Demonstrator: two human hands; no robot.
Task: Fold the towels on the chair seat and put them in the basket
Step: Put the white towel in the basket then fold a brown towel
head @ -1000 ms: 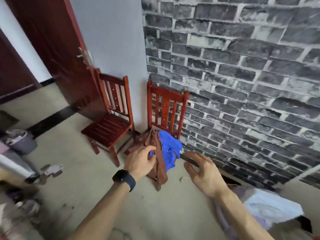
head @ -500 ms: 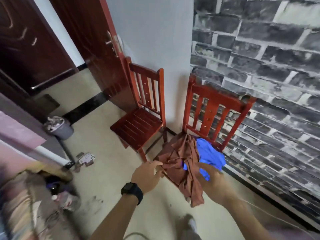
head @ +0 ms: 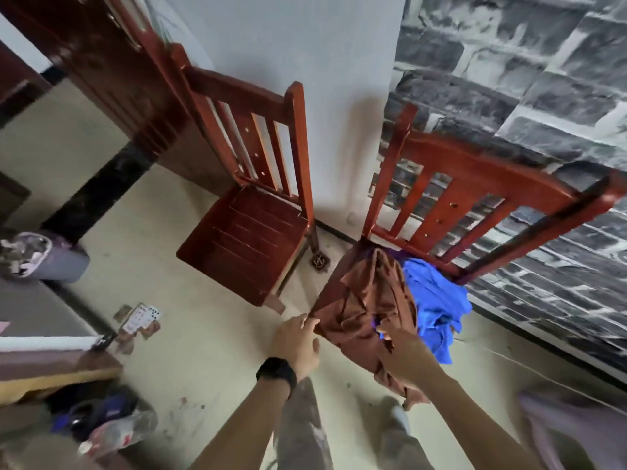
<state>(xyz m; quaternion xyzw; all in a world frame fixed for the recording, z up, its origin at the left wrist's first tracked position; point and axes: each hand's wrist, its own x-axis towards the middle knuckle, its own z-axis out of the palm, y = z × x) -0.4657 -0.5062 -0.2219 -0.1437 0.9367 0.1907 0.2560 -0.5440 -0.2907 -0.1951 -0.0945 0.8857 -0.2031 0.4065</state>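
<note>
Two towels lie bunched right under the hands, on the seat of the wooden chair (head: 475, 184) right of centre. The brown towel (head: 369, 307) spills over the seat's front edge and hangs toward the floor. The blue towel (head: 434, 300) is heaped just beside it on the right, touching it and drooping off the same edge. Both look light, limp and crumpled, so I judge they will sag and slide rather than keep any shape. Neither seems fragile or slippery. A corner or a hem looks like the best hold, since lifting by two adjacent corners lets the cloth drop flat for folding.

The left hand (head: 298, 340), with a black watch (head: 276, 371) on its wrist, reaches to the brown towel's left front corner. Its fingertips meet the cloth there and its thumb stands apart below, so no pinch shows. The right hand (head: 403, 354) stretches forward onto the hanging brown folds, one finger straight. Motion blur and its own back hide the other fingers, so I cannot tell whether it grips.

Further out, a second chair (head: 244, 239) with a bare slatted seat stands to the left. Playing cards (head: 139, 320) lie scattered on the floor at lower left, with a bin (head: 44, 256) at the left edge. No basket is clearly identifiable.
</note>
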